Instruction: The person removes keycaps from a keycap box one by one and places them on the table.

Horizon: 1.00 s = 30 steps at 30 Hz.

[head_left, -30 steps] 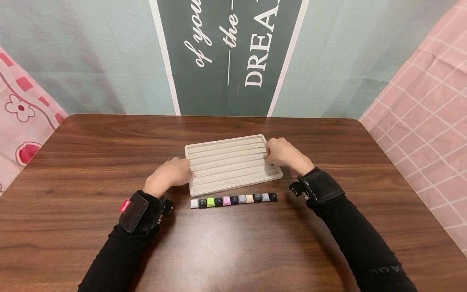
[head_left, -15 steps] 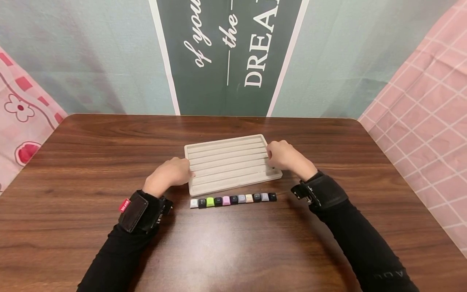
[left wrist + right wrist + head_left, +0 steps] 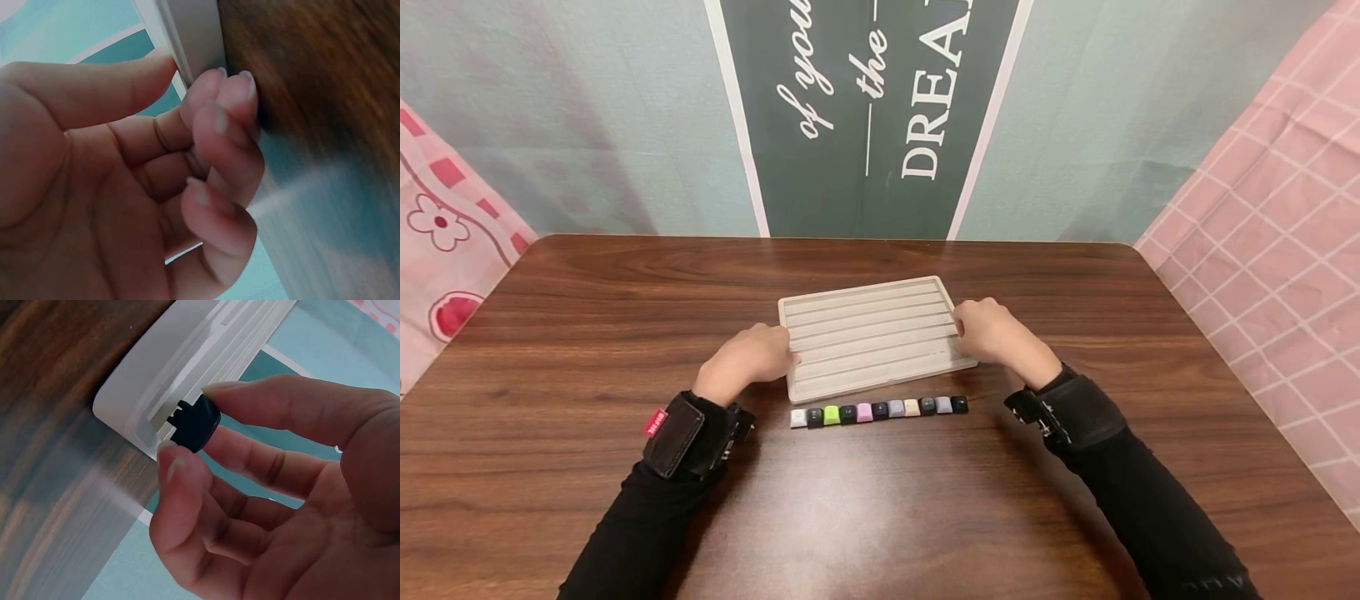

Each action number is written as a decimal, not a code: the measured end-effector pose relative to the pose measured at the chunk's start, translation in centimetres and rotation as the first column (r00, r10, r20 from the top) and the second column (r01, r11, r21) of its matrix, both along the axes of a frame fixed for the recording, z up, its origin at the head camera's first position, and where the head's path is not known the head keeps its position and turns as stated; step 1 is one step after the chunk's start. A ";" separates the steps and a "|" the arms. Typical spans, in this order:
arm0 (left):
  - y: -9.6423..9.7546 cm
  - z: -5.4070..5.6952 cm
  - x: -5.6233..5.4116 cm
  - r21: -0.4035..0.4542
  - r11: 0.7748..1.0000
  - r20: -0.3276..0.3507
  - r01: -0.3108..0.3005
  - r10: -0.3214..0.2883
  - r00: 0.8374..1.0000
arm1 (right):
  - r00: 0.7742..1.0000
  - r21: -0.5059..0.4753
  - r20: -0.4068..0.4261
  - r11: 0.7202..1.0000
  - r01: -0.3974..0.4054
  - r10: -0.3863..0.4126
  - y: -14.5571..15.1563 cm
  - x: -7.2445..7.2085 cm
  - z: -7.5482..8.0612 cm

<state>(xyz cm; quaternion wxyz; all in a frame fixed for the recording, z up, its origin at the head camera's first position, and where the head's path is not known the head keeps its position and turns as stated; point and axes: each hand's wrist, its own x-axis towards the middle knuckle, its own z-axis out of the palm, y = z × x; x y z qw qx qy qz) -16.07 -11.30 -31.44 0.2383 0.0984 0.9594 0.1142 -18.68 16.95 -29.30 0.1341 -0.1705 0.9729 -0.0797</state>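
Observation:
A cream ridged tray (image 3: 868,335) lies slightly turned on the table. At its left edge my left hand (image 3: 748,358) grips the tray, with the thumb on the rim (image 3: 173,47) and the fingertips against the outer side. Over the tray's right end, my right hand (image 3: 996,335) pinches a black keycap (image 3: 196,425) between thumb and fingers. Its notched underside faces the tray in the right wrist view; the head view hides it behind the fingers. Whether the keycap touches the tray I cannot tell.
In front of the tray, several keycaps (image 3: 880,411) in white, black, green, pink, grey and cream form a straight row. The brown wooden table (image 3: 865,508) runs back to a printed curtain (image 3: 662,117).
My right hand has shifted a little to the right and towards me along the tray's right end. The left hand and the tray stay almost in place.

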 end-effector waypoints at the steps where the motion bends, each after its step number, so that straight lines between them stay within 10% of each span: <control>1: 0.0 0.0 0.0 0.002 1.000 0.002 -0.001 0.001 1.000 | 1.000 0.004 -0.006 1.000 -0.004 0.004 0.0 0.1 0.0; 30: 0.0 0.2 0.3 0.018 1.000 -0.003 -0.007 0.007 1.000 | 0.999 -0.027 0.030 1.000 -0.013 0.014 1.2 2.9 -0.6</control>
